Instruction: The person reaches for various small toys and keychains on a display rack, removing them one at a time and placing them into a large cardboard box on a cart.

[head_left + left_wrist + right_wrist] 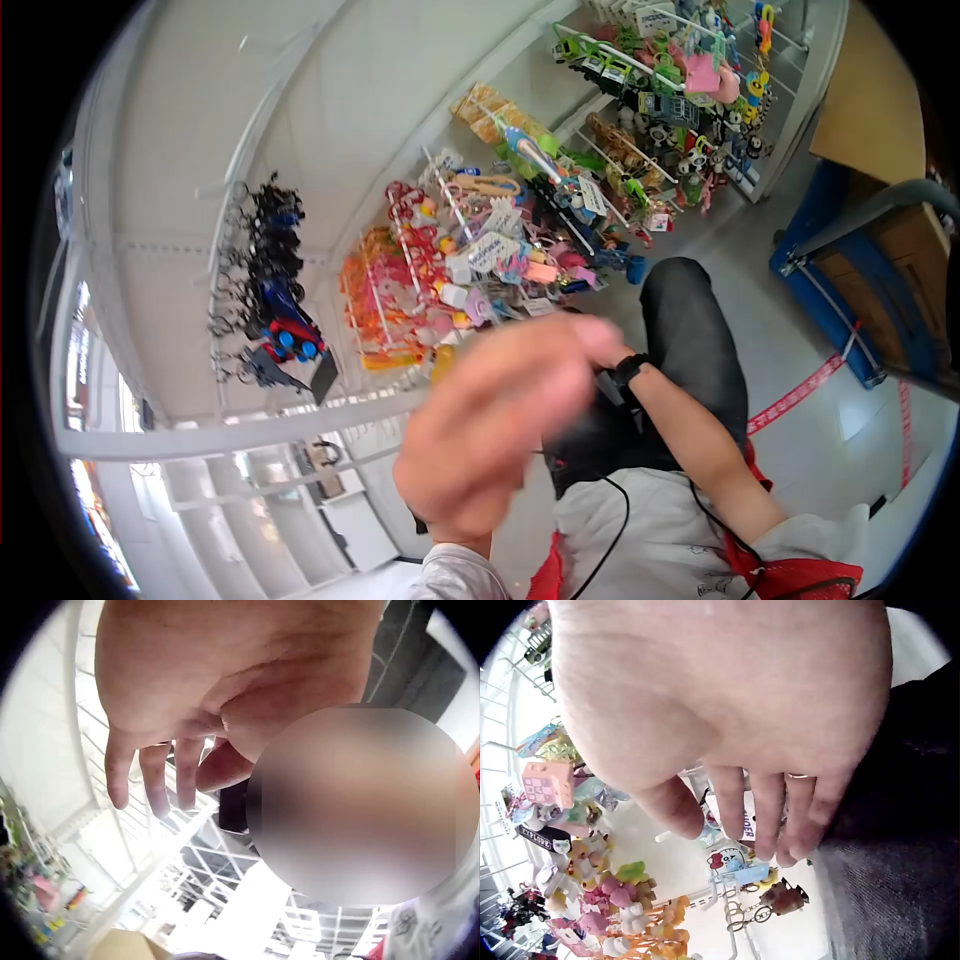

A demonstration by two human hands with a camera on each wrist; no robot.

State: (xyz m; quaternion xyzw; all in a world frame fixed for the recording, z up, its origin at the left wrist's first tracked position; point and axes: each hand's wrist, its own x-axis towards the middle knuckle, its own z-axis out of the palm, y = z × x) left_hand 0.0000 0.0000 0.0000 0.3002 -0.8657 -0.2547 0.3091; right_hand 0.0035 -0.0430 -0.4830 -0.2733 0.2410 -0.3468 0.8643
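In the head view my left hand (500,420) is raised close to the camera and blurred, covering most of my right hand. The left wrist view shows my left hand (232,682) with its fingers hanging loosely apart, holding nothing visible; a small dark object (233,806) lies beyond the thumb. In the right wrist view my right hand (727,712) has its fingers and thumb bent round a white printed tag (748,825), partly hidden. A cat-face charm (726,859) with a light-blue part shows at the fingertips.
Colourful keychains (490,250) hang on rows of hooks on a white rack. Dark keychains (275,250) hang on the left. A blue frame (815,225) with cardboard boxes (870,100) stands on the right. A brown charm (784,898) hangs near a white hook (727,922).
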